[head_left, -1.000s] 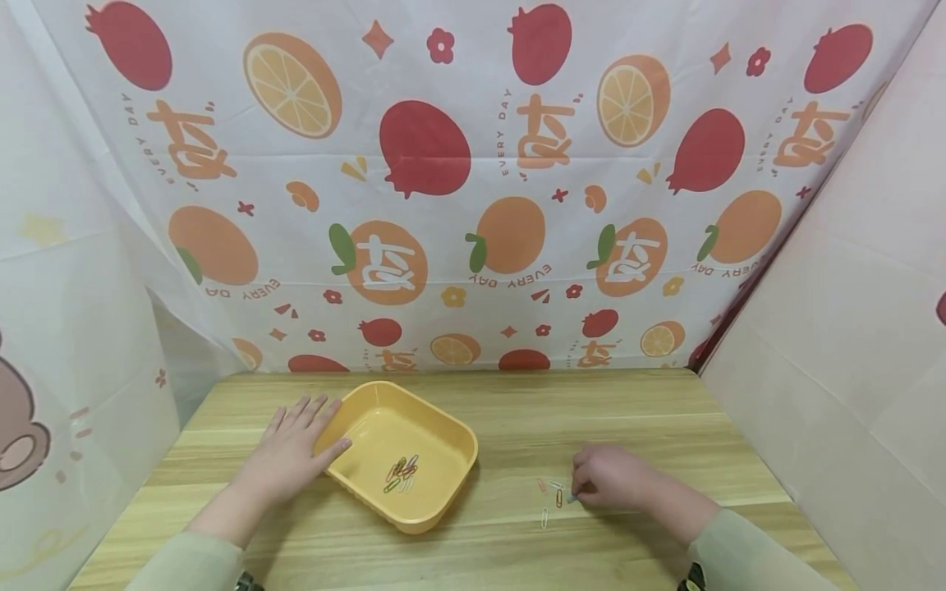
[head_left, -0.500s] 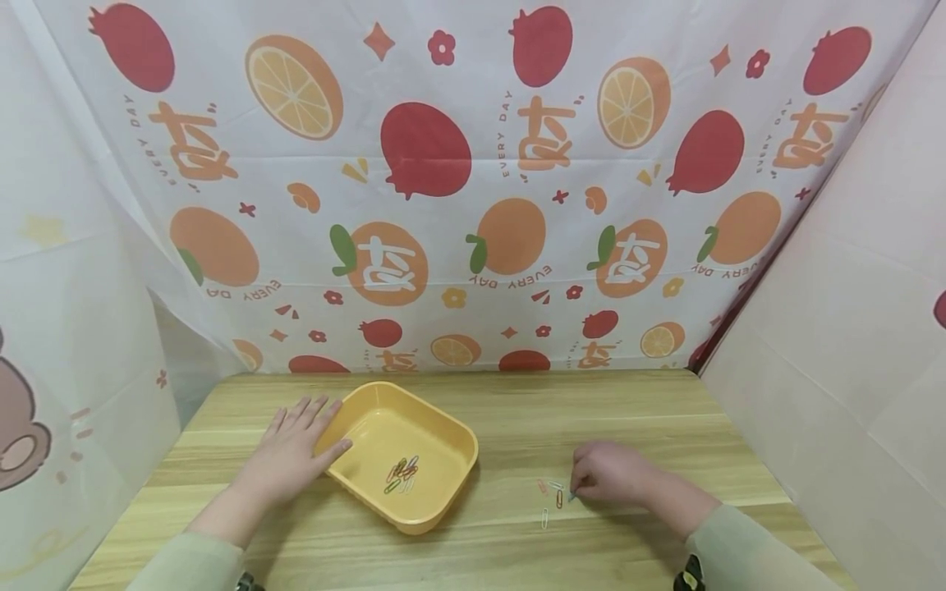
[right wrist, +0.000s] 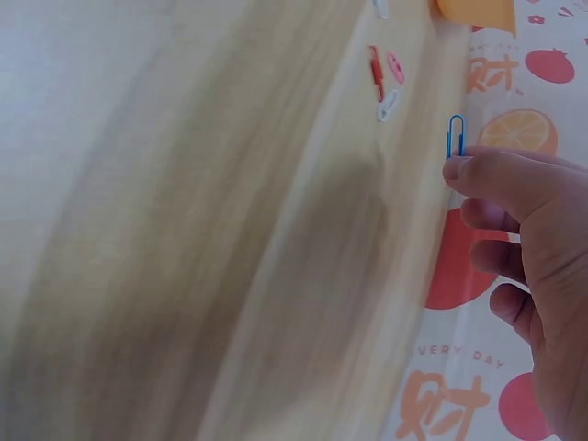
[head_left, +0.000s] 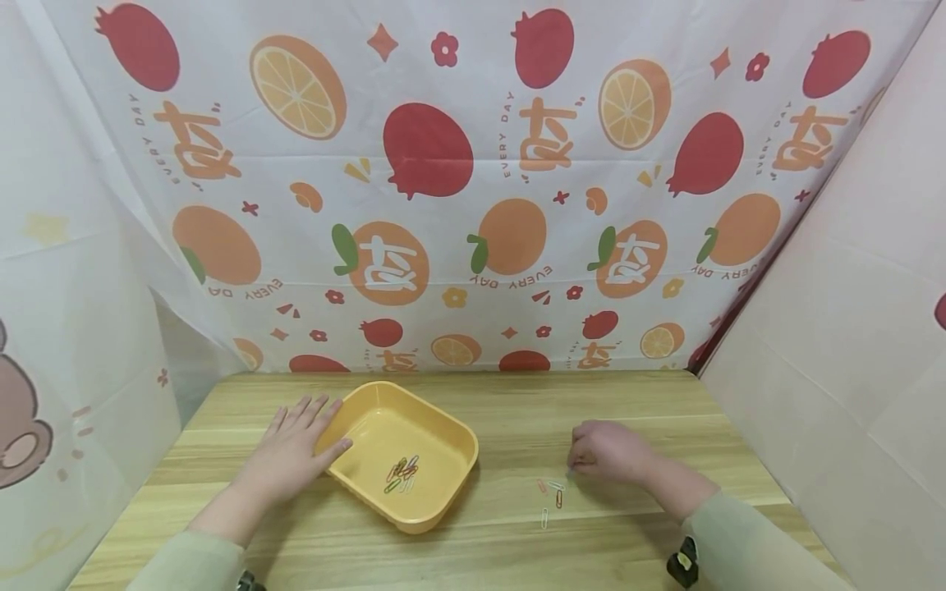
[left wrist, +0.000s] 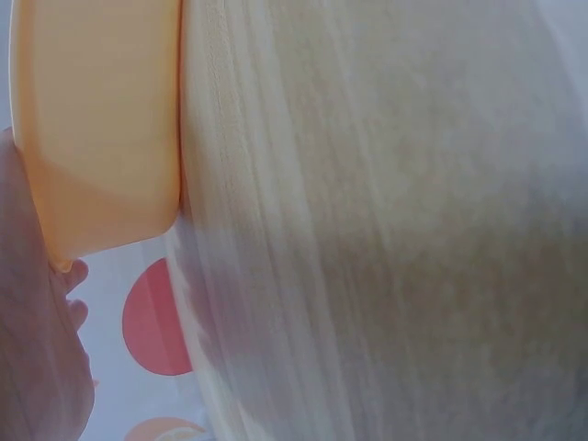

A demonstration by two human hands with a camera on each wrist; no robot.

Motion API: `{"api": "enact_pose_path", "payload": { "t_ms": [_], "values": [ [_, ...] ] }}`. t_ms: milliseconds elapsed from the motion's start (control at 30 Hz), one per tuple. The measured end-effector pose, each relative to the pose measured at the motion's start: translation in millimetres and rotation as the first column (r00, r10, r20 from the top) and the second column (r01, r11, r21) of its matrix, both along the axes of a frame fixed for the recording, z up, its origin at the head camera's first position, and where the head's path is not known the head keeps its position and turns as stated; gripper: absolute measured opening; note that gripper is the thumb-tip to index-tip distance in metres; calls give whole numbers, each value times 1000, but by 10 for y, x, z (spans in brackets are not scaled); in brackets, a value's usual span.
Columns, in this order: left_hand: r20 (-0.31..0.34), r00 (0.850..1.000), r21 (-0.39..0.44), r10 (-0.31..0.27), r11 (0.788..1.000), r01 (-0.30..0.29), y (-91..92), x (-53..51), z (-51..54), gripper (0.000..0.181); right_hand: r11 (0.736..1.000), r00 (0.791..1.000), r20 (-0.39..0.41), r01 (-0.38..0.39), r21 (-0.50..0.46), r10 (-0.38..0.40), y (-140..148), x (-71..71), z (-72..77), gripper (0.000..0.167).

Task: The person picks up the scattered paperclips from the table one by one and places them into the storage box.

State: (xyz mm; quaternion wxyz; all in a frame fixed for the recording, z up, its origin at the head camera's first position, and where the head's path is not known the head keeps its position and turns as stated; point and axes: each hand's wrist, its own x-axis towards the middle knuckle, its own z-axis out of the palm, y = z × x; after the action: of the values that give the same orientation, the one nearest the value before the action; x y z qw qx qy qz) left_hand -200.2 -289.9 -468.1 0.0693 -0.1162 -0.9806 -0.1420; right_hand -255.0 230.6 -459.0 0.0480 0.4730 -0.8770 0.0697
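Note:
My right hand (head_left: pixel 609 451) pinches a blue paper clip (right wrist: pixel 456 136) between thumb and index finger, above the table at the right. Just left of it several loose paper clips lie on the wood: a red paper clip (head_left: pixel 559 499), a pink one (head_left: pixel 542 486) and white ones, such as the white paper clip (head_left: pixel 544 517). My left hand (head_left: pixel 291 451) rests on the left rim of a yellow plastic basin (head_left: pixel 436 414), fingers spread and the thumb over its edge. Inside the basin sits a small heap of mixed-colour paper clips (head_left: pixel 402 472).
The wooden table (head_left: pixel 510 427) ends at a fruit-printed white cloth (head_left: pixel 458 336) hanging behind it. Pale cloth walls close in the left and right sides. The basin stands left of the table's middle.
My right hand has risen off the tabletop and away from the loose clips, carrying the blue paper clip. My left hand and the basin stay where they were.

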Motion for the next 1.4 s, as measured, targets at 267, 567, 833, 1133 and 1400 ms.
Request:
{"api": "enact_pose_path", "payload": {
  "t_ms": [267,567,833,1133,1400],
  "values": [
    [1,1000,-1,-4,1000,4,-6,-5,-2,79,999,998,-54,-40,-10,39,-78,-67,95,2],
    [3,1000,2,-5,1000,5,-15,-3,6,80,999,995,-90,-45,-12,44,-293,-136,325,3],
    [11,1000,2,-8,1000,8,-13,3,12,81,998,992,-104,-65,1,65,-548,-196,549,5],
    [-8,1000,2,-8,1000,8,1,7,23,79,991,982,-135,-131,28,133,-907,-232,694,7],
    [-9,1000,5,-7,1000,7,9,13,31,79,978,963,-169,-210,8,208,-1314,-252,724,6]
  ]
}}
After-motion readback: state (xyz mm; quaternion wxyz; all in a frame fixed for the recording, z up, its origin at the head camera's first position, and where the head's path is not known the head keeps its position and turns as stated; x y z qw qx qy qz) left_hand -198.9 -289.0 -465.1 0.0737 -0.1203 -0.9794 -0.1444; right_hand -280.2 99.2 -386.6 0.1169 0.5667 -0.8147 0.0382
